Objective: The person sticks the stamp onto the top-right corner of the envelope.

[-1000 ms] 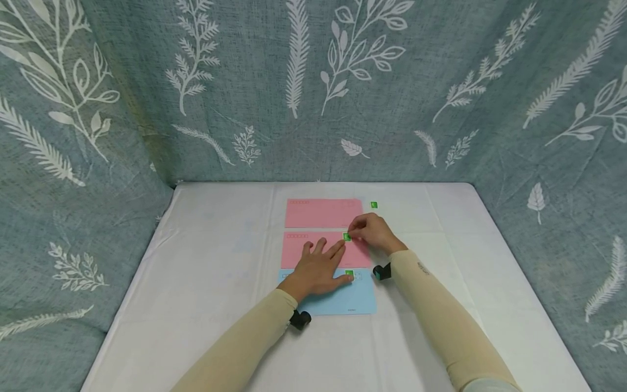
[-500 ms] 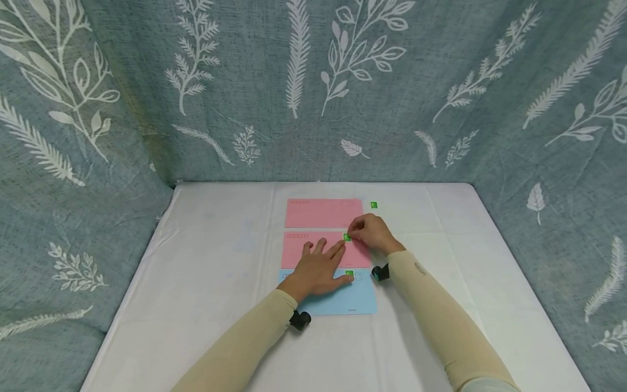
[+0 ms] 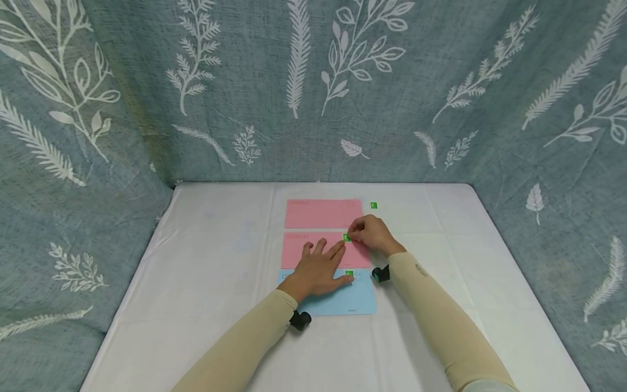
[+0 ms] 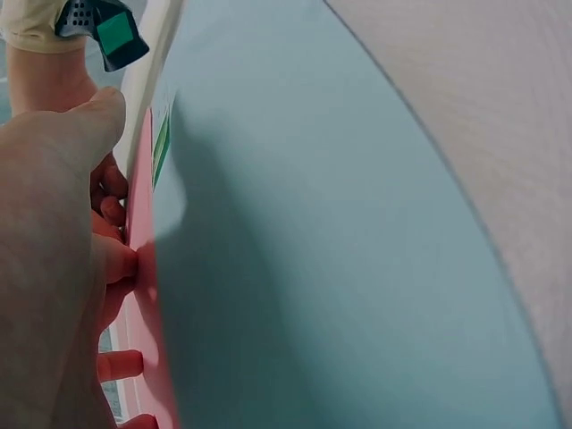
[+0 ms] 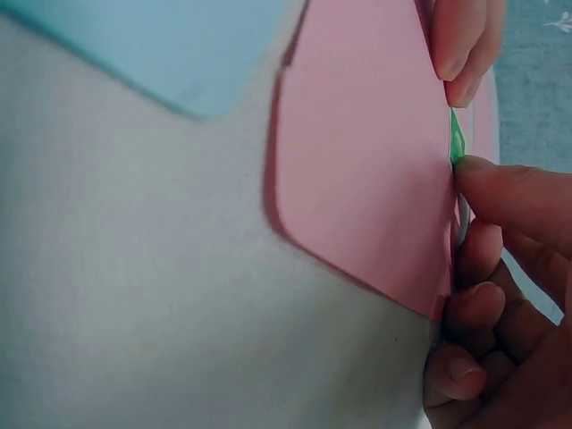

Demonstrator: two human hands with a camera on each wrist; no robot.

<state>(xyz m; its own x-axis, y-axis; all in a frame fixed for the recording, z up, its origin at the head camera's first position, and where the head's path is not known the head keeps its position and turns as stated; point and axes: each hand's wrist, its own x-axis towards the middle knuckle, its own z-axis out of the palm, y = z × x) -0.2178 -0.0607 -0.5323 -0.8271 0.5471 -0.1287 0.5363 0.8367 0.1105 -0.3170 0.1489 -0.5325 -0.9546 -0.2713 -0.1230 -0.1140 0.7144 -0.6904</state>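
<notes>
Three envelopes lie in a column in the head view: a far pink envelope (image 3: pixel 320 214), a middle pink envelope (image 3: pixel 294 255) and a near blue envelope (image 3: pixel 343 304). My left hand (image 3: pixel 315 269) lies with spread fingers, fingertips on the middle envelope and palm over the blue one. At the middle envelope's upper right, my right hand (image 3: pixel 373 234) pinches the edge of a green stamp (image 3: pixel 346 237). In the right wrist view, its thumb (image 5: pixel 487 183) meets the green stamp (image 5: pixel 458 134); the index fingertip is hidden. Another green stamp (image 3: pixel 349 273) is on the blue envelope beside my left thumb.
A loose green stamp (image 3: pixel 374 205) lies on the white tablecloth (image 3: pixel 215 261), right of the far envelope. A grey-green curtain (image 3: pixel 264 98) with white leaf prints stands behind the table and along both sides. Black wrist cameras (image 3: pixel 300 320) hang under both forearms.
Hardly anything differs. My right forearm and wrist have shifted very slightly to the left, while the pinch at the stamp and my left hand stay where they were.
</notes>
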